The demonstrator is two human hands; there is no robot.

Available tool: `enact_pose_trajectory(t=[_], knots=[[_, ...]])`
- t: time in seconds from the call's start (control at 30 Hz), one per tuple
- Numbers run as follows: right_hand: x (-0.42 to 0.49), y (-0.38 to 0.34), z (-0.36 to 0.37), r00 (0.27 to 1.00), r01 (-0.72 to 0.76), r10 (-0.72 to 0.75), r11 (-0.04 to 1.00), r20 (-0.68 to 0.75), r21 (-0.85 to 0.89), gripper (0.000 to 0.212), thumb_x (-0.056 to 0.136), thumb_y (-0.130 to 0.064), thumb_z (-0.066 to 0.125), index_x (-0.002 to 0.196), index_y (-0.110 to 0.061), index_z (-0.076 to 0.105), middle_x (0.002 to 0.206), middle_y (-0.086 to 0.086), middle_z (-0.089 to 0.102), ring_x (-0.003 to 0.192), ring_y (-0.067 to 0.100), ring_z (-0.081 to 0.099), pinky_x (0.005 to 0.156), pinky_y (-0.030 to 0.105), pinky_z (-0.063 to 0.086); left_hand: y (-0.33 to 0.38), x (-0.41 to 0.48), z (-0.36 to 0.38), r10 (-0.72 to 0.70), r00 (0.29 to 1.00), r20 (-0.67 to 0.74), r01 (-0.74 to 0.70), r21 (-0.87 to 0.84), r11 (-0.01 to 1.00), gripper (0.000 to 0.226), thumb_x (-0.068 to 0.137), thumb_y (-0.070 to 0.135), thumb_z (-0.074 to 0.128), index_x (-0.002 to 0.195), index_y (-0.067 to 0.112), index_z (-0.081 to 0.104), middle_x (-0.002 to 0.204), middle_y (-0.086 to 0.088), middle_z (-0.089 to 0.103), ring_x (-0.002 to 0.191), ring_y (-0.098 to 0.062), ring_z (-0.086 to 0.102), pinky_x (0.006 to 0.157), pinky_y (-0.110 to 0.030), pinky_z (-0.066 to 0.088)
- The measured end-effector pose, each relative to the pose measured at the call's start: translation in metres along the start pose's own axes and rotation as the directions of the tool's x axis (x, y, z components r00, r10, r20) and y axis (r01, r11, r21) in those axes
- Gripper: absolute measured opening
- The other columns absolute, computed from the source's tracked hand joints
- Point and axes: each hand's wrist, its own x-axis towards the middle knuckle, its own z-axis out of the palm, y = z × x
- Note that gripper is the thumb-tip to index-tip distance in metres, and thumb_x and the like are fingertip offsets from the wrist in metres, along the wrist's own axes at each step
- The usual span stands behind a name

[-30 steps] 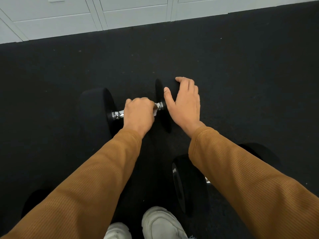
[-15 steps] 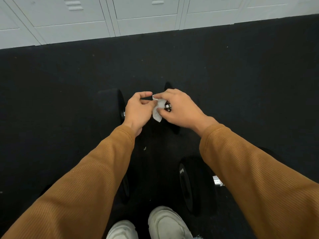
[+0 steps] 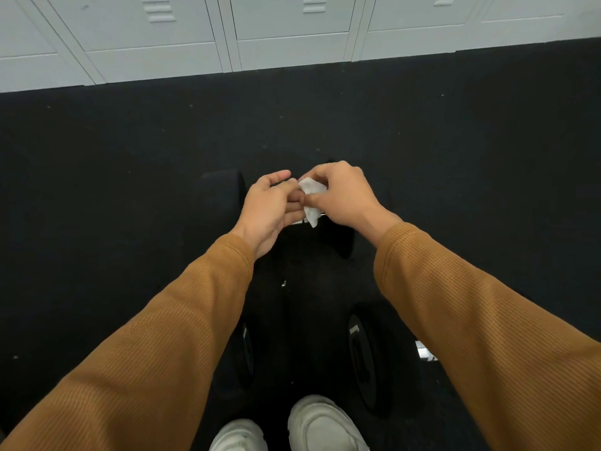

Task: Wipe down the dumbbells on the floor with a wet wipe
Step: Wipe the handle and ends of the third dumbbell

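Nearest to the person were their own pale shoes (image 3: pixel 322 424) on the dark floor (image 3: pixel 97 190), and just past those a dumbbell (image 3: pixel 364 356) lay partly hidden under the right sleeve (image 3: pixel 487 320), only one black end and a glint of chrome handle showing. A second black disc (image 3: pixel 247 353) sat beside the left sleeve (image 3: pixel 156 346) (couldn't tell whether it belonged to another weight).

Further out, both hands hung above a far dumbbell (image 3: pixel 221 203). The left hand (image 3: pixel 271 206) had its palm turned up, fingers loosely curled and pinching one edge of the wet wipe (image 3: pixel 311 198). The right hand (image 3: pixel 341 198) was closed on the wipe from the other side, thumb and fingertips bunched on it, so the wipe was crumpled between the two and dangling a bit toward the chrome handle right under it. It didn't look like it touched the handle.

My guess is the wipe handles like any damp tissue: light, floppy, prone to balling up, so it wants spreading flat and holding by the edges or wrapped over the fingers. The dumbbells look heavy and won't budge from a wipe, though round ends might roll; steadying one by an end makes sense, and the knurled handle is the obvious spot to wrap the wipe around.

Beyond it all ran a row of pale grey lockers (image 3: pixel 292 27).
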Motion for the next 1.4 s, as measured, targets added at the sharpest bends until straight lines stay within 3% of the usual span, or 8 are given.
enact_pose_trajectory(t=[0.13,0.27,0.37,0.43,0.5,0.87,1.03,1.4], knots=[[0.005,-0.002,0.003,0.997,0.003,-0.013,0.991,-0.075,-0.132,0.021,0.087,-0.012,0.063,0.106,-0.019,0.069,0.101,0.002,0.067,0.089,0.013,0.062,0.070,0.020,0.050,-0.002,0.003,-0.001,0.158,0.987,-0.017,-0.143,0.349,0.926,0.038,0.092,0.014,0.056,0.128,0.018,0.044,0.097,-0.002,0.068,0.089,-0.012,0.067,0.081,-0.029,0.055],[0.009,-0.004,0.011,0.991,0.108,-0.131,0.816,0.001,-0.567,0.031,0.086,0.000,0.057,0.114,-0.009,0.063,0.114,0.010,0.055,0.103,0.026,0.056,0.079,0.031,0.047,0.001,0.002,-0.009,0.418,0.901,0.113,-0.335,0.793,0.509,0.029,0.090,0.012,0.056,0.117,0.022,0.056,0.101,0.006,0.064,0.090,-0.004,0.059,0.080,-0.016,0.047],[0.007,-0.003,0.018,0.986,0.165,-0.134,0.657,0.102,-0.736,0.029,0.088,-0.001,0.056,0.116,-0.004,0.058,0.122,0.013,0.047,0.112,0.027,0.048,0.083,0.034,0.048,0.000,0.003,-0.019,0.504,0.822,0.263,-0.388,0.908,0.160,0.028,0.090,0.012,0.053,0.116,0.020,0.059,0.110,0.003,0.063,0.105,-0.012,0.054,0.093,-0.028,0.044],[0.006,-0.001,0.022,0.986,0.164,-0.098,0.617,0.132,-0.769,0.027,0.089,-0.002,0.055,0.116,-0.004,0.057,0.121,0.014,0.049,0.113,0.027,0.046,0.084,0.034,0.047,-0.003,0.006,-0.026,0.525,0.780,0.340,-0.358,0.931,-0.071,0.028,0.091,0.014,0.050,0.117,0.020,0.058,0.111,0.001,0.063,0.109,-0.017,0.050,0.095,-0.032,0.036],[0.005,-0.001,0.025,0.987,0.151,-0.047,0.617,0.155,-0.773,0.025,0.089,-0.002,0.055,0.113,-0.004,0.057,0.116,0.014,0.054,0.109,0.028,0.050,0.083,0.034,0.047,-0.005,0.008,-0.031,0.519,0.769,0.373,-0.313,0.928,-0.203,0.029,0.090,0.016,0.050,0.118,0.019,0.057,0.111,0.000,0.064,0.112,-0.019,0.049,0.096,-0.032,0.031],[0.005,-0.002,0.047,0.991,0.107,-0.014,0.667,0.131,-0.738,0.028,0.090,-0.003,0.054,0.117,-0.003,0.055,0.120,0.015,0.052,0.113,0.027,0.047,0.085,0.032,0.048,-0.012,0.009,-0.042,0.458,0.785,0.416,-0.266,0.895,-0.357,0.025,0.085,0.013,0.055,0.108,0.012,0.064,0.104,-0.007,0.068,0.115,-0.025,0.051,0.108,-0.035,0.025],[0.001,0.001,0.047,0.996,0.021,0.046,0.685,0.071,-0.728,0.031,0.091,-0.007,0.055,0.122,-0.004,0.053,0.126,0.016,0.046,0.117,0.029,0.043,0.083,0.032,0.047,-0.009,0.006,-0.045,0.471,0.808,0.354,-0.201,0.917,-0.345,0.028,0.089,0.024,0.051,0.115,0.017,0.059,0.119,-0.004,0.063,0.128,-0.021,0.041,0.115,-0.040,0.008],[0.000,0.005,0.049,0.996,-0.080,0.082,0.756,-0.026,-0.649,0.029,0.090,-0.003,0.054,0.118,-0.004,0.056,0.126,0.014,0.046,0.119,0.029,0.041,0.088,0.033,0.045,-0.008,0.004,-0.046,0.461,0.819,0.343,-0.185,0.917,-0.354,0.033,0.091,0.029,0.046,0.120,0.018,0.056,0.127,-0.003,0.059,0.138,-0.021,0.028,0.115,-0.044,0.008]])
